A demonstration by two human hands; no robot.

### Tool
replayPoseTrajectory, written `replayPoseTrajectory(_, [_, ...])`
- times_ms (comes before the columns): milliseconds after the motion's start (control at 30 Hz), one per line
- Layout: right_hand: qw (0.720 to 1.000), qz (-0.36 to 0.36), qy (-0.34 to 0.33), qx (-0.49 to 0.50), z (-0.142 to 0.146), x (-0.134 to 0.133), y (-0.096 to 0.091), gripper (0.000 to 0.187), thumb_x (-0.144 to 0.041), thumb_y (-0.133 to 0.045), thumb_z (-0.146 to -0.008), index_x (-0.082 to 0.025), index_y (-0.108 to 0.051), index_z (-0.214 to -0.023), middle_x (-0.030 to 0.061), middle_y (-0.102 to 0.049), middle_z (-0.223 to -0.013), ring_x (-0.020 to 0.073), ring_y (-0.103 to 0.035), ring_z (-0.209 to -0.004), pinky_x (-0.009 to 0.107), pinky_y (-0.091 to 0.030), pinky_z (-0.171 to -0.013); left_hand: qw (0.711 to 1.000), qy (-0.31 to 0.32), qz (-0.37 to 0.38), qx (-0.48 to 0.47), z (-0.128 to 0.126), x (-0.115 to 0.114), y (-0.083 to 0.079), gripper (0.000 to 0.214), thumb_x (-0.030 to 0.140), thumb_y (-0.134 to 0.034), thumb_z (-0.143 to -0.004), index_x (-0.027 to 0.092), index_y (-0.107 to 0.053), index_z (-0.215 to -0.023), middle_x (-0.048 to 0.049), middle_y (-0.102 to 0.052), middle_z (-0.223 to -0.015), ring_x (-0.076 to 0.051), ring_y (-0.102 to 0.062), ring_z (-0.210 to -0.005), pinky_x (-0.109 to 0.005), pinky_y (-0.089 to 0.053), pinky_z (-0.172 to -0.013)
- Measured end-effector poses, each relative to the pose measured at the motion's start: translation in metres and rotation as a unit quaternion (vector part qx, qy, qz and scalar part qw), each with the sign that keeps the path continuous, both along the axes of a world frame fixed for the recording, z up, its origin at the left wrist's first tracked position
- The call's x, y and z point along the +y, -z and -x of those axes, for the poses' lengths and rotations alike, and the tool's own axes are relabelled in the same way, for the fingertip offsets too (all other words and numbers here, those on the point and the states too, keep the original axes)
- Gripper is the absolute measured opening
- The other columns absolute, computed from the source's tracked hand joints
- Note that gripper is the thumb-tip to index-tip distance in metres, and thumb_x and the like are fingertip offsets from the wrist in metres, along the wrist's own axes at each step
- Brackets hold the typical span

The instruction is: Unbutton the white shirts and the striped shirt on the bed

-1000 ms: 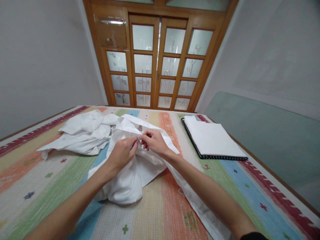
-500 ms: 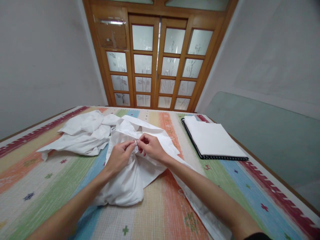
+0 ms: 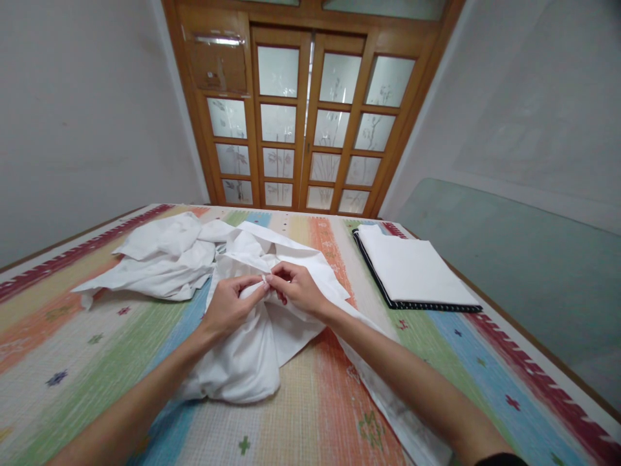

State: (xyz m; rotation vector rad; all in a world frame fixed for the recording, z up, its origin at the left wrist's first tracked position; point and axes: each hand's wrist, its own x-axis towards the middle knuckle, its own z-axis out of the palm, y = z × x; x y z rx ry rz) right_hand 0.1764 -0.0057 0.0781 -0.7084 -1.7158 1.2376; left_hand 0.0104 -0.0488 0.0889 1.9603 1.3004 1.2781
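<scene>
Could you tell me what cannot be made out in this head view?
- The small thing pinched between left hand and right hand: too small, covered by fingertips.
- The white garment under the hands: bunched, shape unclear.
- The folded stack: only the top layer and a dark edge show.
- The striped cloth: cut off by the frame.

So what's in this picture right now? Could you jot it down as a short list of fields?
setting: a surface under a striped mat, wooden glazed doors behind
left hand: pinching the white garment at a small button-like spot
right hand: pinching the same spot, fingertips meeting the left's
garment state: crumpled, partly bunched under the hands
nearby: second crumpled white garment to the left; folded white cloth with a dark edge to the right
</scene>
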Motion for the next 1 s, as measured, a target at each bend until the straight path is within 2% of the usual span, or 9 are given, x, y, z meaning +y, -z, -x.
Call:
replayPoseTrajectory(100, [1.000,0.010,-0.006,0.023,0.003,0.001,0.002,0.022,-0.038,-0.062,-0.082,-0.019,-0.054,-0.075,-0.0072,-0.050,-0.055,0.0074,-0.043,-0.043,0.019,-0.035,-0.041,1.000,-0.015,-0.017,0.012,-0.001,-0.001,-0.002,0.023,0.036,-0.063,-0.080,0.018,-0.077,-0.084,-0.0050,-0.077,-0.084,-0.021,-0.072,-0.076,-0.029,-0.057,-0.072])
replayPoseTrajectory(200, [1.000,0.002,-0.011,0.014,0.004,0.003,0.003,0.019,-0.034,-0.060,-0.082,-0.019,-0.053,-0.074,-0.0061,-0.052,-0.059,0.0086,-0.047,-0.050,0.020,-0.039,-0.050,0.999,-0.022,-0.025,0.024,-0.002,-0.002,-0.001,0.023,0.034,-0.063,-0.079,0.017,-0.077,-0.083,-0.0047,-0.077,-0.082,-0.021,-0.072,-0.074,-0.028,-0.057,-0.070])
replayPoseTrajectory(333, [0.998,-0.040,0.019,-0.052,0.003,0.005,0.002,0.016,-0.031,-0.058,-0.083,-0.019,-0.054,-0.075,-0.0039,-0.056,-0.065,0.0109,-0.053,-0.061,0.022,-0.042,-0.060,0.999,-0.022,-0.015,0.022,-0.002,-0.001,0.002,0.021,0.034,-0.064,-0.077,0.018,-0.077,-0.082,-0.0041,-0.077,-0.082,-0.021,-0.072,-0.075,-0.029,-0.057,-0.073])
replayPoseTrajectory(567, [0.977,-0.127,0.064,-0.156,0.005,0.006,-0.005,0.013,-0.026,-0.057,-0.083,-0.019,-0.053,-0.073,-0.0045,-0.054,-0.063,0.0109,-0.049,-0.060,0.022,-0.036,-0.059,0.997,-0.052,-0.039,0.050,-0.001,0.002,0.004,0.019,0.033,-0.063,-0.076,0.020,-0.077,-0.078,-0.0020,-0.078,-0.082,-0.021,-0.072,-0.075,-0.029,-0.057,-0.072])
replayPoseTrajectory(667, [0.967,-0.135,0.116,-0.181,0.005,0.013,-0.004,0.012,-0.023,-0.056,-0.081,-0.019,-0.052,-0.070,-0.0048,-0.054,-0.062,0.0108,-0.049,-0.060,0.022,-0.035,-0.059,0.991,-0.068,-0.071,0.091,-0.006,-0.004,0.004,0.018,0.032,-0.061,-0.079,0.022,-0.076,-0.077,-0.0003,-0.077,-0.078,-0.019,-0.071,-0.067,-0.026,-0.055,-0.066])
replayPoseTrajectory(800, [0.964,-0.088,0.193,-0.161,-0.003,0.031,-0.001,0.015,-0.025,-0.053,-0.081,-0.020,-0.050,-0.068,-0.0048,-0.054,-0.060,0.0113,-0.050,-0.058,0.022,-0.037,-0.057,0.978,-0.082,-0.137,0.135,-0.006,-0.015,-0.001,0.019,0.033,-0.060,-0.083,0.022,-0.074,-0.079,0.0002,-0.077,-0.075,-0.014,-0.066,-0.056,-0.023,-0.052,-0.062])
replayPoseTrajectory(900, [0.960,-0.079,0.236,-0.129,-0.016,0.044,-0.008,0.015,-0.026,-0.050,-0.083,-0.020,-0.050,-0.069,-0.0043,-0.055,-0.060,0.0115,-0.052,-0.056,0.022,-0.038,-0.055,0.970,-0.089,-0.159,0.158,0.007,-0.021,-0.009,0.021,0.036,-0.059,-0.084,0.021,-0.073,-0.080,0.0003,-0.076,-0.074,-0.013,-0.064,-0.052,-0.022,-0.050,-0.058])
replayPoseTrajectory(1000, [0.942,-0.085,0.310,-0.098,-0.029,0.056,-0.020,0.014,-0.025,-0.051,-0.082,-0.020,-0.049,-0.070,-0.0037,-0.056,-0.061,0.0106,-0.052,-0.052,0.021,-0.039,-0.051,0.955,-0.153,-0.183,0.177,0.028,-0.022,-0.016,0.023,0.039,-0.058,-0.085,0.021,-0.071,-0.082,-0.0002,-0.075,-0.075,-0.014,-0.064,-0.055,-0.023,-0.048,-0.058])
